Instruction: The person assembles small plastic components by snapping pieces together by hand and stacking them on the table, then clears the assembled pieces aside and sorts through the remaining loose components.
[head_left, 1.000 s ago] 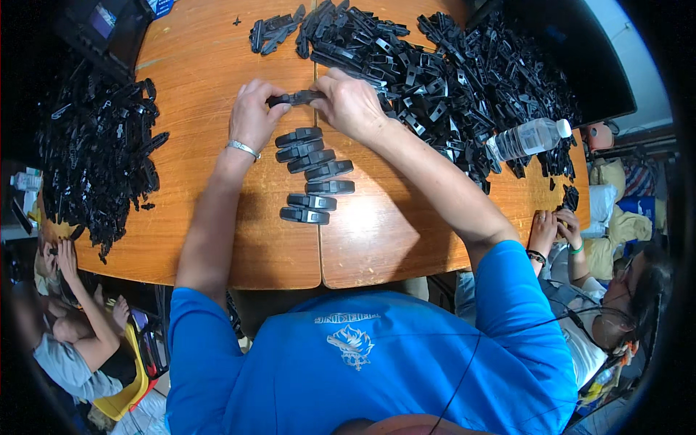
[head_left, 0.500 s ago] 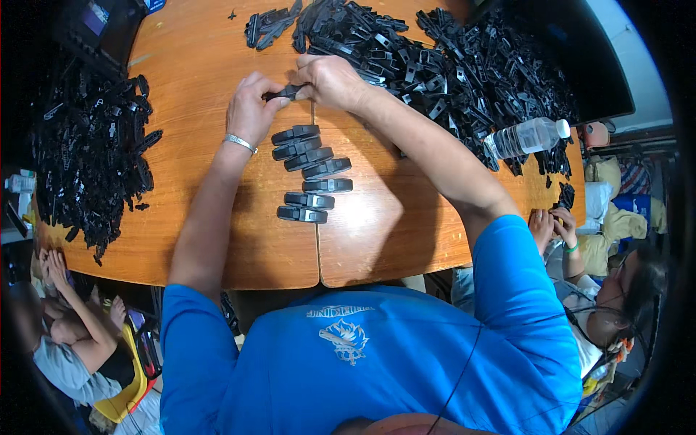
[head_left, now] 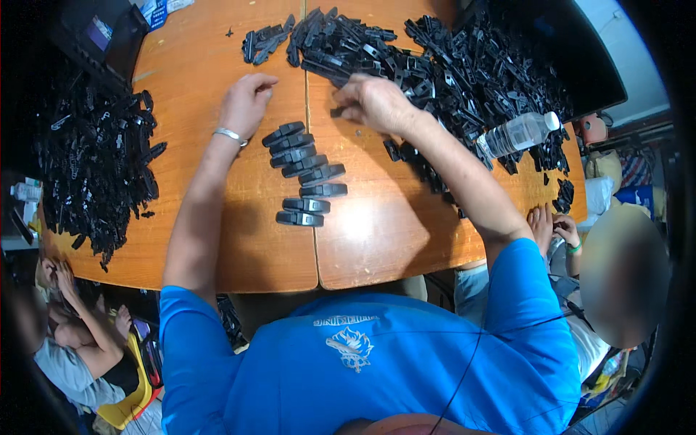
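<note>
My left hand point(head_left: 245, 105) hovers over the table beyond the row, thumb and forefinger slightly apart and nothing between them. To its right, my right hand point(head_left: 377, 104) has its fingers bent around a small black plastic part point(head_left: 338, 112), which shows at the fingertips; its exact kind cannot be made out. A row of several black oblong plastic pieces point(head_left: 303, 166) runs toward me along the table seam. The farthest oblong piece point(head_left: 283, 133) lies tilted, nearest my left hand. Just beyond my right hand spreads a big heap of long black plastic parts point(head_left: 362, 54).
Another black heap point(head_left: 101, 159) covers the table's left side. A clear plastic bottle point(head_left: 518, 135) lies on the right heap. A small black cluster point(head_left: 267, 42) sits at the far side of the table point(head_left: 391, 239). People sit at both sides; one person's hands point(head_left: 551, 226) reach the right edge.
My hands have parted from the black piece they both held. An added piece lies at the row's far end. My right hand has moved right and nearer, toward the heap.
</note>
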`<state>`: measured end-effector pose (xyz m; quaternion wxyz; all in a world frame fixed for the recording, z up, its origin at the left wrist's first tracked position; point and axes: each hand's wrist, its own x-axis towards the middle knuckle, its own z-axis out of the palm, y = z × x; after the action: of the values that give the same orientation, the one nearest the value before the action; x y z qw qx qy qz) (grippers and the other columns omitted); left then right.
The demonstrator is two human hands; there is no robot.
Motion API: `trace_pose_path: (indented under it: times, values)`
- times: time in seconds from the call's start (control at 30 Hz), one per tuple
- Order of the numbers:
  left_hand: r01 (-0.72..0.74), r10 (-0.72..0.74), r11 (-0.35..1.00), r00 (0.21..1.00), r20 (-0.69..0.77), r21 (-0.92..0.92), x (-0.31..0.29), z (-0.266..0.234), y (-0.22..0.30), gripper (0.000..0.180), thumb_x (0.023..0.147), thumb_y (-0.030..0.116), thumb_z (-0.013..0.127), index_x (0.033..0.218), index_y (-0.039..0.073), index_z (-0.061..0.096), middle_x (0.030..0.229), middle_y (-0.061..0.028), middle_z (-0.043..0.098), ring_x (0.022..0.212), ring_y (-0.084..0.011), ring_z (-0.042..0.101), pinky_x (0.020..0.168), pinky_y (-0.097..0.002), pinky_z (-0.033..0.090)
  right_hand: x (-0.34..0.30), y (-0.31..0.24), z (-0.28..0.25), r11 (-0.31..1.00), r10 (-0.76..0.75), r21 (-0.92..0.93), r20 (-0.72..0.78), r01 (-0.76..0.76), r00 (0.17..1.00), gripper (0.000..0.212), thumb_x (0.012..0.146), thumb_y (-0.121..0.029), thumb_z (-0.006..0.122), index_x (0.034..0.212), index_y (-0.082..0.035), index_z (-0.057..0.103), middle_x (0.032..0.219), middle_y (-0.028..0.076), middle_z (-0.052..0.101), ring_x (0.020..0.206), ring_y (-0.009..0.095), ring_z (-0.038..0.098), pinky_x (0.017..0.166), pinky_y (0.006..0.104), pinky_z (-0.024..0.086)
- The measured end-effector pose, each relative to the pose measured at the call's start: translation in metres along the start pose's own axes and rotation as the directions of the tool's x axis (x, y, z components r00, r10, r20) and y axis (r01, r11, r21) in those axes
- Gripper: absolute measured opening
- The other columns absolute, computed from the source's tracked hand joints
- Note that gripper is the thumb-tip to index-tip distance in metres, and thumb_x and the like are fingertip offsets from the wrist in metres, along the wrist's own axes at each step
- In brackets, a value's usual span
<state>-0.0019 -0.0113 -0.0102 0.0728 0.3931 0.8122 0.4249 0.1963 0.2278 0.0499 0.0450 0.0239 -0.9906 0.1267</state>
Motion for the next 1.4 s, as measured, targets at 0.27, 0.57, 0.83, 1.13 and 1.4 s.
trace_pose_path:
  times: [0.27,0.57,0.83,1.13,1.4]
  values:
    - [0.120,-0.078,0.958,0.983,-0.168,0.259,0.079,0.050,0.022,0.043,0.097,0.031,0.080,0.134,0.009,0.073,0.123,-0.0134,0.073,0.109,-0.0335,0.072,0.096,-0.0447,0.059,-0.005,-0.009,0.020,0.984,-0.011,-0.175,0.054,0.020,0.998,0.026,0.094,-0.020,0.077,0.120,-0.017,0.079,0.110,0.014,0.070,0.089,0.034,0.076,0.077,0.0451,0.062]
    - [0.369,-0.354,0.924,0.924,-0.143,0.103,0.109,0.054,0.008,0.050,0.091,0.033,0.081,0.135,0.012,0.074,0.122,-0.0131,0.081,0.116,-0.0298,0.076,0.100,-0.0433,0.059,-0.011,-0.020,0.027,0.985,-0.026,-0.166,0.100,0.042,0.995,0.034,0.100,-0.014,0.063,0.133,-0.009,0.069,0.096,0.020,0.072,0.084,0.039,0.076,0.071,0.0482,0.063]
    - [0.208,-0.164,0.928,0.973,-0.163,0.308,0.044,0.038,0.014,0.049,0.085,0.026,0.088,0.129,0.010,0.074,0.107,-0.0123,0.081,0.102,-0.0303,0.077,0.091,-0.0424,0.060,-0.016,-0.040,0.021,0.988,-0.054,-0.139,0.052,0.061,0.997,0.027,0.092,-0.007,0.063,0.117,-0.002,0.071,0.101,0.020,0.075,0.091,0.038,0.078,0.078,0.0466,0.064]
    - [0.078,-0.049,0.980,0.987,-0.155,0.186,0.030,0.040,0.027,0.031,0.095,0.016,0.078,0.125,0.010,0.076,0.106,-0.0129,0.072,0.100,-0.0329,0.071,0.093,-0.0444,0.058,-0.011,-0.040,0.021,0.974,-0.087,-0.202,0.078,0.101,0.993,0.014,0.092,-0.008,0.066,0.103,0.000,0.071,0.102,0.023,0.077,0.093,0.035,0.080,0.079,0.0453,0.064]
    - [-0.278,0.308,0.849,0.952,0.007,0.450,0.017,0.015,0.016,0.022,0.088,0.003,0.080,0.109,0.008,0.077,0.108,-0.0131,0.066,0.108,-0.0349,0.065,0.096,-0.0427,0.055,0.000,-0.039,0.024,0.992,0.115,0.053,-0.046,-0.112,0.992,0.020,0.096,-0.018,0.077,0.106,-0.002,0.070,0.106,0.021,0.075,0.094,0.039,0.076,0.078,0.0486,0.062]
